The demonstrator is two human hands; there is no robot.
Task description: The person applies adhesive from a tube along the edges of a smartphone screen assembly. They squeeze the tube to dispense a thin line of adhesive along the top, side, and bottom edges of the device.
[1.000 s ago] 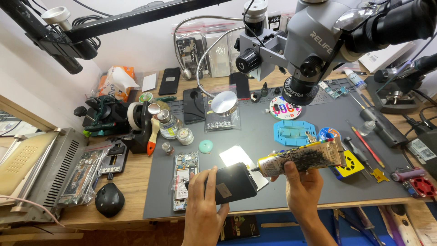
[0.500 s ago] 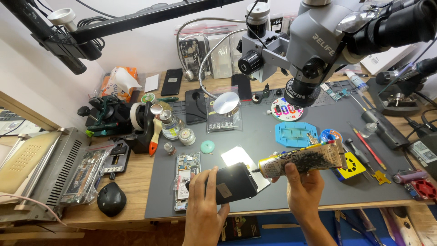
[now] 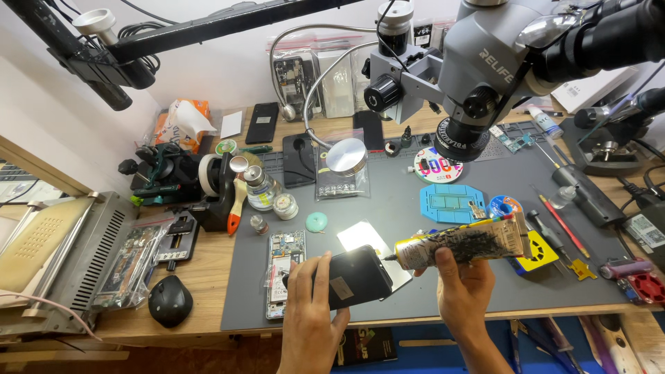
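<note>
A large grey stereo microscope (image 3: 485, 69) is seen hanging above and beyond the grip, over a dark grey rubber work mat (image 3: 402, 201) laid on a wooden bench (image 3: 208, 270). Far to the left of the grip a perforated metal heating unit (image 3: 62, 263) is placed, with a black computer mouse (image 3: 170, 301) just beside it.

A black rectangular phone back panel (image 3: 353, 277), with a small pale label at its middle, is held tilted above the near edge of the mat; it is pinched by the left hand (image 3: 308, 318), thumb on top and fingers beneath. Just right of it, a yellow glue tube with dense black print (image 3: 460, 246) is clasped by the right hand (image 3: 464, 291), fingers closed round its body, and its dark nozzle is brought against the panel's right edge.

Beside the left hand an opened phone with exposed circuit board (image 3: 280, 266) lies on the mat. Beyond the tube a blue rectangular stencil plate (image 3: 450, 204) and a yellow triangular pry pick (image 3: 537, 249) are seen.
</note>
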